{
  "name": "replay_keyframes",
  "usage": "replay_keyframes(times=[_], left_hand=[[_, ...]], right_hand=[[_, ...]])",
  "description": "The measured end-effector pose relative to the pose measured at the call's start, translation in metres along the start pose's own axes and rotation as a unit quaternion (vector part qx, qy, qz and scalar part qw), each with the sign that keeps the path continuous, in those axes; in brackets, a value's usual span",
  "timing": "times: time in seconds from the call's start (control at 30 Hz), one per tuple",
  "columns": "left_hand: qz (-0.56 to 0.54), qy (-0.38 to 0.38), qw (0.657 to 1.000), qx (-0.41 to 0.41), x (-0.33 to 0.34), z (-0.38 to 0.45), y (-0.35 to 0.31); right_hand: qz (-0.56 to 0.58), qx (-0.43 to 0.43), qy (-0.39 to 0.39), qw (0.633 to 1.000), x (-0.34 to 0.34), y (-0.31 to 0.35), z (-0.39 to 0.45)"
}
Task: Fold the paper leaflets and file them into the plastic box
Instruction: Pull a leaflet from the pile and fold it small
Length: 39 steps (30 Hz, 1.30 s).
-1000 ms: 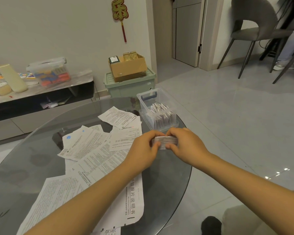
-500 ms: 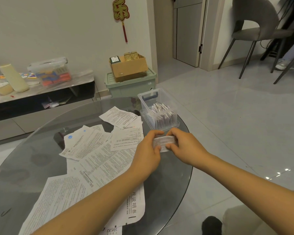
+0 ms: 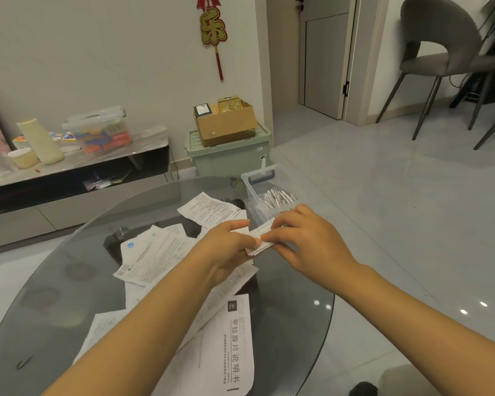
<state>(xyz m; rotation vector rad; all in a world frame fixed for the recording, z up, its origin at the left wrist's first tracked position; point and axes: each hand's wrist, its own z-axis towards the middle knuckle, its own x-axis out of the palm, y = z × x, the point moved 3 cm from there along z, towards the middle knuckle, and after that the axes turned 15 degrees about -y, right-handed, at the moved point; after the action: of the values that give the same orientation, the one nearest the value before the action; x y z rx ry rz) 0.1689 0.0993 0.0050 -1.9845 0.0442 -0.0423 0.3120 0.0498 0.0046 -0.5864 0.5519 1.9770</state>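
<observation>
A small folded leaflet (image 3: 260, 238) is held just above the round glass table (image 3: 55, 281), tilted with its far end higher. My left hand (image 3: 226, 247) pinches its near left end between thumb and fingers. My right hand (image 3: 306, 241) pinches the right side, fingers curled over the fold. Directly behind my hands stands the clear plastic box (image 3: 255, 192) with a blue handle, holding several folded leaflets (image 3: 277, 197) on edge. Several unfolded printed leaflets (image 3: 155, 252) lie spread across the table to the left and under my forearms.
A large leaflet with bold black characters (image 3: 235, 344) lies near the table's front edge. Behind the table are a green storage bin (image 3: 232, 158) carrying a cardboard box (image 3: 226, 121), a low TV bench (image 3: 69, 172) with containers, and a grey chair (image 3: 440, 52) at the back right.
The folded leaflet has tilted, its right end rising toward the box. My left hand slid down to the near end and my right hand moved slightly forward over the fold.
</observation>
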Motion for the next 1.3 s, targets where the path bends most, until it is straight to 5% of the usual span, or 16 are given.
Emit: replay_keyframes(times=[0.17,0.33,0.43,0.57,0.67,0.77,0.87,1.3], left_hand=[[-0.067,0.039,0.997,-0.029,0.001,-0.005,-0.030],[-0.072,0.020,0.997,-0.012,0.012,0.010,-0.050],[0.085,-0.024,0.988,0.127,0.019,0.023,-0.052],[0.360,0.010,0.827,0.433,0.036,0.044,-0.053],[0.472,0.072,0.712,0.515,0.052,0.063,-0.052],[0.524,0.107,0.643,0.548,0.065,0.075,-0.050],[0.538,0.131,0.616,0.560,0.074,0.083,-0.049],[0.560,0.153,0.592,0.560,0.077,0.092,-0.048]], right_hand=[[0.007,-0.032,-0.079,0.996,-0.005,-0.001,0.017],[0.004,0.098,-0.123,0.988,-0.003,-0.024,0.039],[0.001,0.199,-0.106,0.974,0.003,-0.045,0.048],[0.004,0.313,-0.095,0.945,0.010,-0.069,0.057],[-0.001,0.344,-0.096,0.934,0.015,-0.077,0.060],[-0.008,0.362,-0.083,0.928,0.016,-0.077,0.062],[-0.030,0.378,-0.061,0.923,0.020,-0.083,0.061],[-0.080,0.360,-0.020,0.929,0.022,-0.081,0.062]])
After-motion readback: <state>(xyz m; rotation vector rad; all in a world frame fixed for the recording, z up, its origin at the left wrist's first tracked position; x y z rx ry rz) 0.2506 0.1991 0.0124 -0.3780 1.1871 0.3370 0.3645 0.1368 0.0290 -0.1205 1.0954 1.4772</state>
